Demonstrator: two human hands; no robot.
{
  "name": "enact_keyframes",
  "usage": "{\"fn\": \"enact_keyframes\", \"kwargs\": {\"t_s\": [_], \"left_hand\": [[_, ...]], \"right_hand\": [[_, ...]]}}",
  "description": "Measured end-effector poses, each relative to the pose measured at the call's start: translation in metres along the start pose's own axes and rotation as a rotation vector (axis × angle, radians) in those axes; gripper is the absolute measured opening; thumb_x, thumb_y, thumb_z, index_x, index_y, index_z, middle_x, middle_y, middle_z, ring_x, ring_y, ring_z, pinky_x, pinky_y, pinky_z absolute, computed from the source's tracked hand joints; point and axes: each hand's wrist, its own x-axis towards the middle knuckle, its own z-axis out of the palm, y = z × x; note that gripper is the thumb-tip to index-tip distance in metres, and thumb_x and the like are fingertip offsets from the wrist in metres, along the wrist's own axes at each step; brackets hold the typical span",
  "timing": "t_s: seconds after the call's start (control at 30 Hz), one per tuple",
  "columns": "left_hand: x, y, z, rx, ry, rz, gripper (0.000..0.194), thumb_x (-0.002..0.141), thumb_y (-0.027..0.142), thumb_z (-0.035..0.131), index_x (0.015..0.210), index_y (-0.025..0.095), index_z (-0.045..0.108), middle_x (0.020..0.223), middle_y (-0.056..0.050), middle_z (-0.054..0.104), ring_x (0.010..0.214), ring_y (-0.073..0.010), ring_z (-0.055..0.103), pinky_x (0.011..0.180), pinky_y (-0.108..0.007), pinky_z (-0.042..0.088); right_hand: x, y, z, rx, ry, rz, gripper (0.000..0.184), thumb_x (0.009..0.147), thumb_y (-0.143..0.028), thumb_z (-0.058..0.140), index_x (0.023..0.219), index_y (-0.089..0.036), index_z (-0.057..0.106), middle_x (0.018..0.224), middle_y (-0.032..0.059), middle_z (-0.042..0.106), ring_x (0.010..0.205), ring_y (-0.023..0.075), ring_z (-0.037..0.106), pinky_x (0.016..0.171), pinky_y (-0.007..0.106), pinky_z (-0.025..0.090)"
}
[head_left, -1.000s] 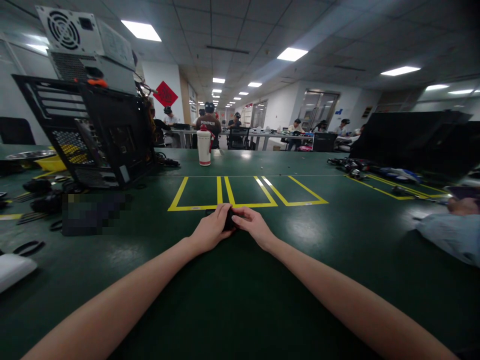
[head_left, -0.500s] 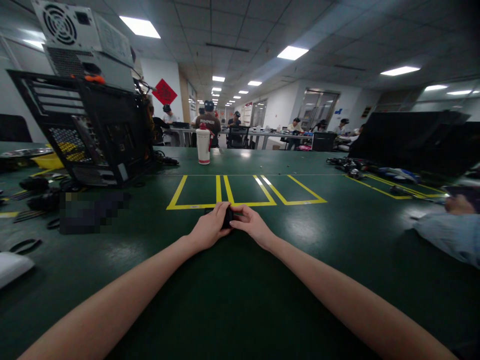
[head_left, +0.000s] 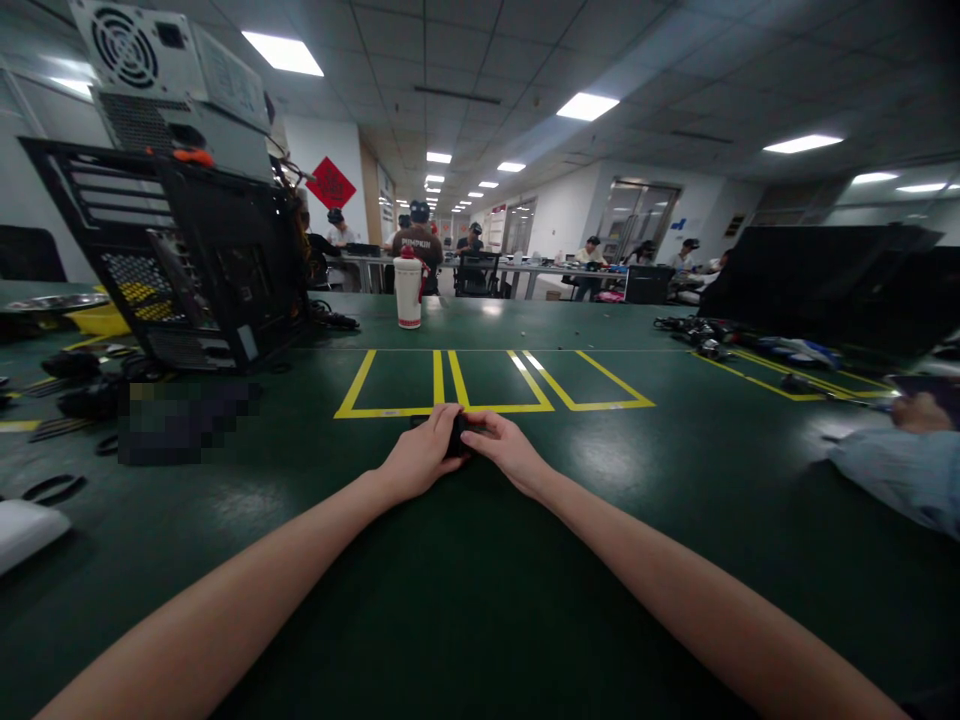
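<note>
1. Two hands in view, little changed over the last second: both stay on the small black object (head_left: 456, 436). I read that as handling in place, not carrying.
2. Left hand (head_left: 424, 452): curled around the object, holding it, hiding most of it.
3. Right hand (head_left: 508, 452): thumb and fingers narrow, at the object's right side; from here I can't tell if they grip.
4. Object: on or just above the desk (head_left: 480, 590), just short of the near edges of the yellow tape frames (head_left: 439, 382). I can't make out what it is.
5. Containers: white cup (head_left: 409, 295), upright near the desk's far edge, red lid on, contents hidden.
6. Computer case (head_left: 191, 205), toward the left end, open-sided, parts inside; grey power boxes (head_left: 217, 80) stacked on top.
7. Yellow tray (head_left: 101, 321), behind it to the left; I can't see what it holds.
</note>
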Motion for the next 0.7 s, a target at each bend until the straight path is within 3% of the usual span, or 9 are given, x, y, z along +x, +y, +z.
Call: {"fn": "enact_keyframes", "kwargs": {"t_s": [0.13, 0.3, 0.5, 0.7], "left_hand": [[-0.0005, 0.0005, -0.0004, -0.003, 0.005, 0.000, 0.055, 0.076, 0.029, 0.050, 0.120, 0.022, 0.018, 0.123, -0.009, 0.035, 0.095, -0.0224, 0.054, 0.074, -0.036, 0.048], [-0.0005, 0.0002, 0.0004, 0.015, 0.023, 0.012, 0.056, 0.076, 0.029, 0.051, 0.120, 0.021, 0.018, 0.123, -0.009, 0.035, 0.095, -0.0228, 0.054, 0.073, -0.035, 0.049], [-0.0003, -0.0004, 0.0016, 0.032, 0.023, 0.013, 0.057, 0.075, 0.028, 0.052, 0.120, 0.020, 0.018, 0.123, -0.010, 0.035, 0.096, -0.0230, 0.053, 0.074, -0.035, 0.048], [-0.0004, 0.0001, -0.0002, 0.010, 0.005, -0.002, 0.057, 0.077, 0.030, 0.051, 0.121, 0.022, 0.016, 0.124, -0.010, 0.034, 0.096, -0.0219, 0.054, 0.074, -0.035, 0.048]], "right_hand": [[-0.0018, -0.0021, 0.0021, 0.025, -0.008, -0.031, 0.034, 0.063, -0.022, 0.066, 0.095, -0.021, 0.055, 0.101, 0.0021, 0.056, 0.096, 0.0163, 0.053, 0.088, 0.034, 0.041], [-0.0001, -0.0010, 0.0034, -0.070, 0.050, -0.027, 0.027, 0.070, -0.032, 0.059, 0.094, -0.022, 0.055, 0.097, 0.0024, 0.057, 0.091, 0.0153, 0.053, 0.082, 0.034, 0.043], [0.0033, 0.0012, 0.0019, -0.063, 0.065, 0.015, 0.035, 0.068, -0.032, 0.061, 0.101, -0.020, 0.053, 0.102, 0.0051, 0.056, 0.097, 0.0169, 0.051, 0.085, 0.035, 0.040], [0.0000, -0.0022, 0.0008, -0.005, -0.019, 0.002, 0.033, 0.064, -0.025, 0.065, 0.095, -0.020, 0.053, 0.099, 0.0030, 0.057, 0.093, 0.0155, 0.053, 0.085, 0.034, 0.041]]}}
